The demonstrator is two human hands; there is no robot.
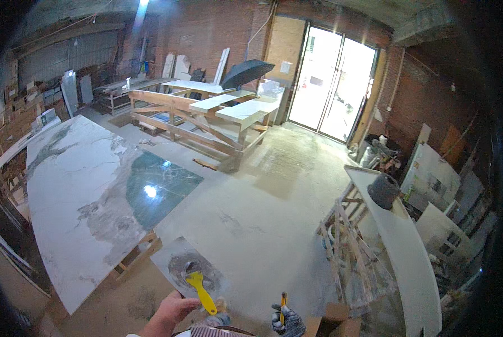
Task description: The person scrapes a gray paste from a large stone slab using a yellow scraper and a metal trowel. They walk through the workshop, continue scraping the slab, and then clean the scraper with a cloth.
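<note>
My bare left hand [175, 308] grips the near edge of a light flat board [164, 253] with a patch of wet-looking grey paste [178, 265] on it. A yellow putty knife [202, 293] lies on the board, its blade in the paste and its handle beside my thumb. My right hand [288, 321], in a grey-and-dark work glove, is closed around a slim yellow-and-dark tool [284, 300] held upright; its exact kind is too small to make out. Left of the board stretches a large white slab [71, 202] with grey veins. A glossy dark green piece [161, 185] lies at its right corner.
At the right, a long narrow white slab [397, 241] rests on a plastic-draped stand [347, 247], with a black bucket [383, 191] on it. A wooden frame bench [184, 115] carries white slabs farther off. A stick [205, 164] lies on the floor. Bright glass doors [333, 84] stand beyond.
</note>
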